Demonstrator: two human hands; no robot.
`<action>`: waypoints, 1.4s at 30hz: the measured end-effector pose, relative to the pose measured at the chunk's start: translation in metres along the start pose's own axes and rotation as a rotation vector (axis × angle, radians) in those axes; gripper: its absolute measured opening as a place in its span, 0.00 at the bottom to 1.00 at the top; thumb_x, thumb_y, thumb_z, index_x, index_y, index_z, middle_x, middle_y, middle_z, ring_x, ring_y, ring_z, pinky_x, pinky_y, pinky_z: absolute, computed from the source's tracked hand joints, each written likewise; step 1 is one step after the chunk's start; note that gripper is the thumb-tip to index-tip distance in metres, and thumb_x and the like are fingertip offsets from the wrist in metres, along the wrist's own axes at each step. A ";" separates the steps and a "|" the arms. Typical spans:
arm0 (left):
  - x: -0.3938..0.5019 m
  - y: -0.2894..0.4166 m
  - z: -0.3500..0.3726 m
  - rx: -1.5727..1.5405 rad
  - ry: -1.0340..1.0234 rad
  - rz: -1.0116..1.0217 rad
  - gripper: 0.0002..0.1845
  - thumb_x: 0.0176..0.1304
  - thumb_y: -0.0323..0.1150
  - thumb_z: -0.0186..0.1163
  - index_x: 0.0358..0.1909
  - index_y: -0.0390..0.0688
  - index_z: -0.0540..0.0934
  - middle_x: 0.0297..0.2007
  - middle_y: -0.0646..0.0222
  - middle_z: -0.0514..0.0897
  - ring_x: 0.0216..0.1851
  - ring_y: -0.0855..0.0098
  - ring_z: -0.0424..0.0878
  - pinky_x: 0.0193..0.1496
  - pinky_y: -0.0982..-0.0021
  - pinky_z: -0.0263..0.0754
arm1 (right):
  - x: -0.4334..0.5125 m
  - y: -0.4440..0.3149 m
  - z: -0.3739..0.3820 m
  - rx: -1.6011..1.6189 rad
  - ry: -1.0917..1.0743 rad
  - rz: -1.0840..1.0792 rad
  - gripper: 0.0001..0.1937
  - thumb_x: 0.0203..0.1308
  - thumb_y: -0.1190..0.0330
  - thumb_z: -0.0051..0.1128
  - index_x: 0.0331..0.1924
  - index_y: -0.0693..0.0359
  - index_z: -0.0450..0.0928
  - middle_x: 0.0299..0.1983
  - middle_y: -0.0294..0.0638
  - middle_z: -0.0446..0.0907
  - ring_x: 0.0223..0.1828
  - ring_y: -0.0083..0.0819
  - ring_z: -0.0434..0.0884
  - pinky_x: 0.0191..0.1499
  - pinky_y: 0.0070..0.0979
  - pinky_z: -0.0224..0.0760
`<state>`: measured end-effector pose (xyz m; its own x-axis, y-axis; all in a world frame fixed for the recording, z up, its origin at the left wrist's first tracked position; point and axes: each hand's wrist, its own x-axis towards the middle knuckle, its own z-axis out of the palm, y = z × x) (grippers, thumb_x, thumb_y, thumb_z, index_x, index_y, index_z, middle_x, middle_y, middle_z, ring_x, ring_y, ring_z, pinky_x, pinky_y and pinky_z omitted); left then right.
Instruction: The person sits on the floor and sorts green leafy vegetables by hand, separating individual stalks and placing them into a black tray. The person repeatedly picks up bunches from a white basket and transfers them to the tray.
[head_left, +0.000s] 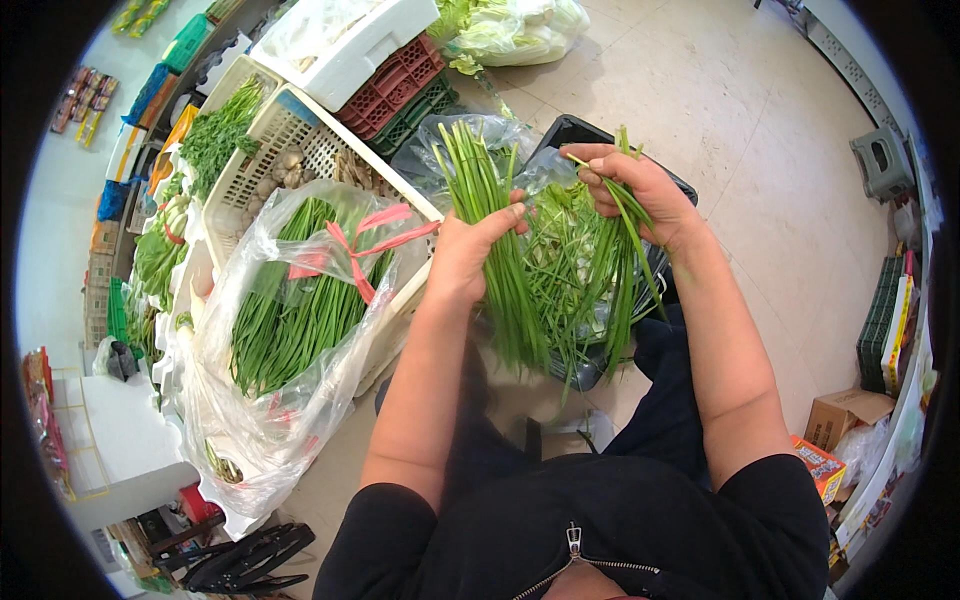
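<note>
A thick bunch of garlic chives (491, 225) is gripped in my left hand (472, 244), pale stem ends up and green leaves hanging down. My right hand (637, 191) pinches a smaller, looser bundle of chives (616, 277), some of its blades bent over the fingers. Beneath both hands, a black plastic crate (682, 187) holds a heap of loose green leaves and trimmings (559, 255) with clear plastic around it. To the left of my left hand lies a clear plastic bag (217, 390) with more chives (300, 322) inside and a pink plastic tie (356, 251) across it.
A cream perforated crate (247, 161) with garlic bulbs (291, 166) stands at left, leafy greens (225, 127) beside it. Beyond are a white foam box (352, 67), stacked red and green crates (397, 86) and bagged cabbages (517, 30). A grey stool (881, 163) and a cardboard box (844, 416) stand at right.
</note>
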<state>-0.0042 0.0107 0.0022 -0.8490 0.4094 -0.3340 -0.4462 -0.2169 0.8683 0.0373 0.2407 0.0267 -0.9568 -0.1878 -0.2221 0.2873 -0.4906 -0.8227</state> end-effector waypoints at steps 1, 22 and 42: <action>-0.001 0.001 0.000 -0.013 -0.021 -0.047 0.17 0.55 0.27 0.68 0.47 0.37 0.79 0.35 0.71 0.83 0.33 0.77 0.80 0.34 0.76 0.76 | 0.002 0.002 0.001 0.003 0.022 0.018 0.22 0.64 0.65 0.52 0.58 0.69 0.70 0.25 0.25 0.66 0.22 0.14 0.61 0.25 0.16 0.56; -0.005 0.001 0.002 -0.035 -0.202 -0.250 0.20 0.56 0.28 0.67 0.49 0.39 0.74 0.41 0.65 0.81 0.36 0.73 0.81 0.36 0.73 0.77 | 0.011 0.019 0.008 -0.286 0.248 -0.131 0.14 0.65 0.55 0.57 0.33 0.56 0.73 0.19 0.24 0.62 0.19 0.15 0.59 0.22 0.16 0.51; -0.003 -0.007 0.002 0.020 -0.160 -0.197 0.19 0.53 0.26 0.70 0.46 0.40 0.74 0.37 0.70 0.78 0.34 0.74 0.77 0.37 0.70 0.74 | 0.011 0.025 0.014 -0.524 0.237 -0.093 0.13 0.60 0.58 0.62 0.40 0.59 0.81 0.25 0.27 0.77 0.21 0.13 0.68 0.24 0.16 0.61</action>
<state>0.0019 0.0129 -0.0017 -0.6900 0.5774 -0.4366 -0.5917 -0.1024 0.7997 0.0341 0.2149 0.0111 -0.9784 0.0613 -0.1976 0.1981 0.0024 -0.9802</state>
